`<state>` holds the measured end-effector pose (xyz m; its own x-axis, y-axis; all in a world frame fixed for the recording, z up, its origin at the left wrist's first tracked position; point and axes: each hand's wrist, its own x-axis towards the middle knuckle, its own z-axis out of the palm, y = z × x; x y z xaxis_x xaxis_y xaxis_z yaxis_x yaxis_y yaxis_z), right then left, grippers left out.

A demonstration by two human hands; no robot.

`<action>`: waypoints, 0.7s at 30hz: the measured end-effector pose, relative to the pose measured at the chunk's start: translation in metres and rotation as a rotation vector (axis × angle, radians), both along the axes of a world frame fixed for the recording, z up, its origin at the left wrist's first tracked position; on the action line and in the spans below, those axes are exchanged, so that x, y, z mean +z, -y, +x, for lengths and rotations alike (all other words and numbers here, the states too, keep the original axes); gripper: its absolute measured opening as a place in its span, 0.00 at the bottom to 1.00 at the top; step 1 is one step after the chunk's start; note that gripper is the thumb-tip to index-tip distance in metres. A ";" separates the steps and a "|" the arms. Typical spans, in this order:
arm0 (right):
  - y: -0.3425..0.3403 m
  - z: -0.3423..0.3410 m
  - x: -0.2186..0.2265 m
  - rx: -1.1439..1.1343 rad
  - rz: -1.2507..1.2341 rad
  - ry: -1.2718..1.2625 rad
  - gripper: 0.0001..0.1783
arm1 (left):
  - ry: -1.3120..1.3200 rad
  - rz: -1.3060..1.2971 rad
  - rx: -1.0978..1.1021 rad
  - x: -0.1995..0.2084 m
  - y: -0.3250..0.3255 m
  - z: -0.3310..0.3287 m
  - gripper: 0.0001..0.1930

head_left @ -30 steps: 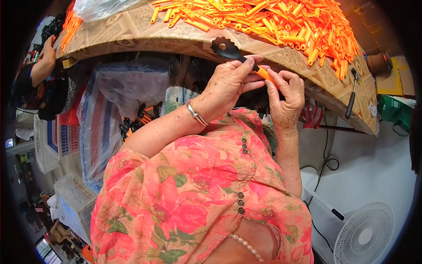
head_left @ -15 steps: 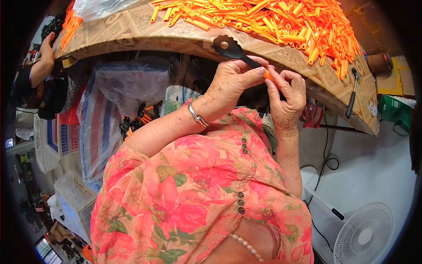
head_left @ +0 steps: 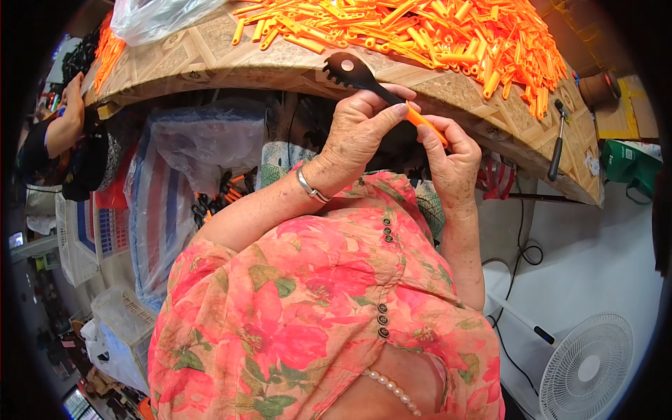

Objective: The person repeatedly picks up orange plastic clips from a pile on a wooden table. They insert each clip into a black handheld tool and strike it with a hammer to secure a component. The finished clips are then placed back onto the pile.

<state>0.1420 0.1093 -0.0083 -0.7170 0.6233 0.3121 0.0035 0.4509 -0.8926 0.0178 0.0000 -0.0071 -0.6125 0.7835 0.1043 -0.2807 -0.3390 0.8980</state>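
Observation:
A black pasta server (head_left: 348, 70), with a toothed edge and a round hole in its head, is in front of me near the table's edge. My left hand (head_left: 357, 133) is closed round its black shaft, with the head pointing up and to the left. An orange handle (head_left: 425, 126) lies in line with the shaft. My right hand (head_left: 455, 157) pinches this handle near its far end between thumb and fingers. My left fingers partly hide where black meets orange, so how fully they are joined cannot be seen.
A heap of orange handles (head_left: 455, 42) covers much of the patterned table (head_left: 210, 56). A small hammer (head_left: 557, 143) rests at its right edge. A clear plastic bag (head_left: 164, 17) lies at left, near another person's arm (head_left: 64, 126). A white fan (head_left: 588, 371) stands at lower right.
My right hand has shifted slightly down along the orange handle, showing more of it between my hands. The pasta server has moved a little left and up.

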 end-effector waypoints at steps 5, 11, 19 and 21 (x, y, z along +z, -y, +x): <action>0.009 -0.002 0.007 0.024 -0.041 -0.002 0.07 | -0.117 -0.023 0.029 0.001 0.001 0.003 0.09; 0.012 0.000 0.004 -0.041 0.098 0.098 0.03 | -0.146 -0.041 0.005 -0.005 -0.001 0.002 0.09; -0.017 0.012 0.031 0.055 0.585 -0.188 0.09 | -0.310 0.107 -0.173 0.011 0.002 -0.011 0.18; -0.019 0.016 0.043 0.091 0.682 -0.171 0.08 | -0.159 0.062 -0.271 0.010 0.007 -0.020 0.19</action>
